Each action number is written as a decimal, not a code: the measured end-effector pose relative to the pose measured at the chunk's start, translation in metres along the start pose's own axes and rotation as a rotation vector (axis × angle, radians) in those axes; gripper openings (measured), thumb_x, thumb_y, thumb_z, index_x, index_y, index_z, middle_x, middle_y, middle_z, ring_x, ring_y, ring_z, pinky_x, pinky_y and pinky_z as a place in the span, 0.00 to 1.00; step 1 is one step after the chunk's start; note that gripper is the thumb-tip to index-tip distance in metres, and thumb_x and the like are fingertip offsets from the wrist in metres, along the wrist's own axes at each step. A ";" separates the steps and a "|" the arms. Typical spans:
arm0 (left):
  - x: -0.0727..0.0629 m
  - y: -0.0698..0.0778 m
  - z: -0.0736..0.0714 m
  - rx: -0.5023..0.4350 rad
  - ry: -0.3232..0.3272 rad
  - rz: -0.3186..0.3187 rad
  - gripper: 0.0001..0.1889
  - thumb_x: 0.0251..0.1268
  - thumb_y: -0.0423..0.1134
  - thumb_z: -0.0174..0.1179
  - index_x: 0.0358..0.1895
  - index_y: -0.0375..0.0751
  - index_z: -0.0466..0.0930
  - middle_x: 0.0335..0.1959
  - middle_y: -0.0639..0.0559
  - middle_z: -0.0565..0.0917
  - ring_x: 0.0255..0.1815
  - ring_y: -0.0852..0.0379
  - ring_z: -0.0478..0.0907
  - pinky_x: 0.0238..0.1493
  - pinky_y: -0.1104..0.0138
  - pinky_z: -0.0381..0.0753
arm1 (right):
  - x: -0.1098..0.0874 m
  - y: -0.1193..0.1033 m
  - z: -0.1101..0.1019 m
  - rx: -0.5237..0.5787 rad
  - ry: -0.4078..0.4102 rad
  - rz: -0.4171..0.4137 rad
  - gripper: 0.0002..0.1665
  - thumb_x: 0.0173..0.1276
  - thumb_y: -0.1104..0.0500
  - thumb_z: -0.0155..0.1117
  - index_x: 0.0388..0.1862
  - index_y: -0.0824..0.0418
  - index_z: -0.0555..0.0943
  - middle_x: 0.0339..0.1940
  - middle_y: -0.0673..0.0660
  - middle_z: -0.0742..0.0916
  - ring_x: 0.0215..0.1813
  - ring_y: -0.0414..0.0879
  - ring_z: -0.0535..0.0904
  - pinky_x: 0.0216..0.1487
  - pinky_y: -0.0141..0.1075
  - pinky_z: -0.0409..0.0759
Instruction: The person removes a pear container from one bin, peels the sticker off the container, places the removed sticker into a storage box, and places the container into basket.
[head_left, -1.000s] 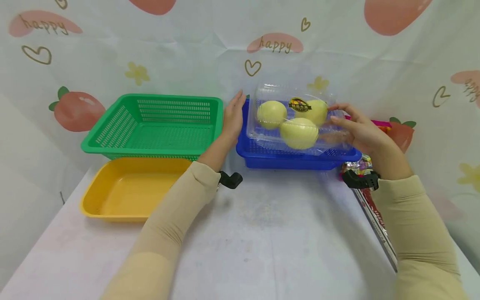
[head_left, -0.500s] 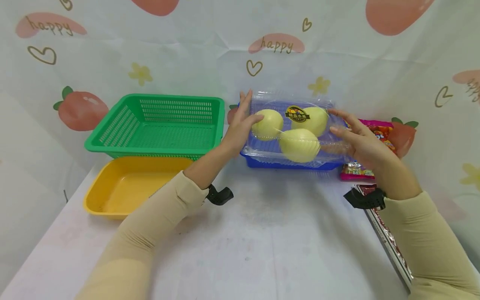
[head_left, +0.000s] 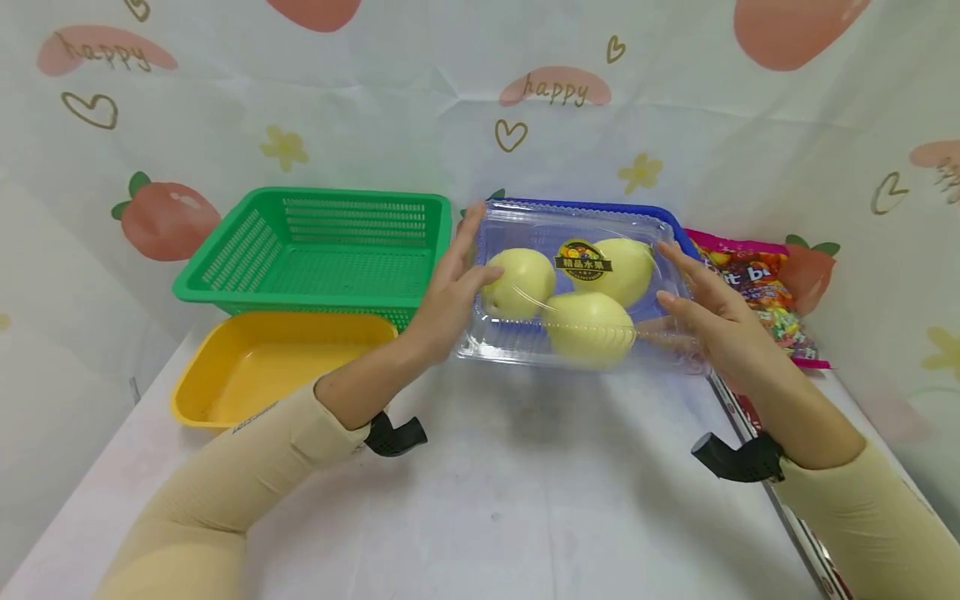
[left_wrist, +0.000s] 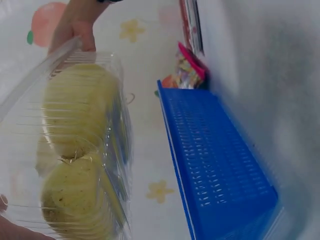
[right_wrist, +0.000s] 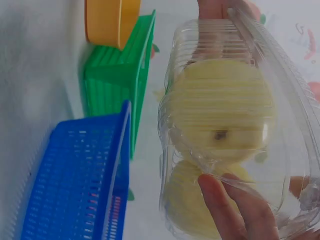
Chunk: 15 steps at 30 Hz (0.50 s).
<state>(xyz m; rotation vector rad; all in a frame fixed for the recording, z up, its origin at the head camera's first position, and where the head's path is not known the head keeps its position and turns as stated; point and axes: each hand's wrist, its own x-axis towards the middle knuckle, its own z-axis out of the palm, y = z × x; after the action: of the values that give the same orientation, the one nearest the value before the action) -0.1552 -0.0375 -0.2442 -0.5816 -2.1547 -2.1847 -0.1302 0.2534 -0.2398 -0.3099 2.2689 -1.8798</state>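
Observation:
Between both hands hangs a clear plastic fruit box (head_left: 510,346) with three pale yellow-green fruits (head_left: 588,325) inside and a black label (head_left: 583,260) on its lid. At its left end my left hand (head_left: 442,296) grips it, thumb over the lid. My right hand (head_left: 720,321) holds the right end, with fingers seen under the box in the right wrist view. The blue basket (left_wrist: 220,165) stands behind and below the box, apart from it in both wrist views. In the head view the box covers most of that basket.
Left of the blue basket is a green basket (head_left: 352,271), with a yellow tray (head_left: 277,358) before it. Bright candy bags (head_left: 765,283) lie at the right by the wall, and a long flat box (head_left: 802,542) runs along the right table edge.
The fruit box has come up and out of the blue basket, toward me and slightly left. My left hand has gone from the box's side to gripping its left end.

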 end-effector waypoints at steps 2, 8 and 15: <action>-0.007 0.001 -0.001 -0.009 -0.022 0.001 0.35 0.66 0.30 0.41 0.75 0.55 0.43 0.76 0.64 0.36 0.76 0.66 0.31 0.76 0.61 0.35 | -0.005 0.003 0.005 -0.024 0.000 -0.037 0.33 0.73 0.58 0.47 0.73 0.40 0.54 0.77 0.42 0.41 0.77 0.54 0.27 0.66 0.69 0.36; -0.027 -0.001 -0.007 0.018 -0.055 -0.007 0.34 0.68 0.31 0.41 0.75 0.55 0.42 0.76 0.66 0.34 0.76 0.66 0.32 0.76 0.59 0.35 | -0.017 0.016 0.016 -0.049 -0.021 -0.099 0.29 0.73 0.62 0.46 0.71 0.45 0.62 0.78 0.46 0.43 0.77 0.52 0.28 0.63 0.68 0.43; -0.050 -0.003 -0.014 0.031 -0.074 -0.012 0.34 0.68 0.32 0.41 0.75 0.54 0.41 0.75 0.65 0.34 0.77 0.61 0.31 0.76 0.52 0.35 | -0.030 0.028 0.027 -0.035 -0.056 -0.162 0.27 0.72 0.64 0.46 0.68 0.47 0.66 0.78 0.47 0.45 0.77 0.53 0.28 0.65 0.36 0.70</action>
<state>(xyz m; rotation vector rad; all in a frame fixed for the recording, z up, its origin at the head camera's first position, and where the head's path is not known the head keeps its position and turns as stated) -0.1131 -0.0636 -0.2606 -0.6601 -2.2289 -2.1647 -0.0955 0.2408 -0.2719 -0.5598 2.3037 -1.8809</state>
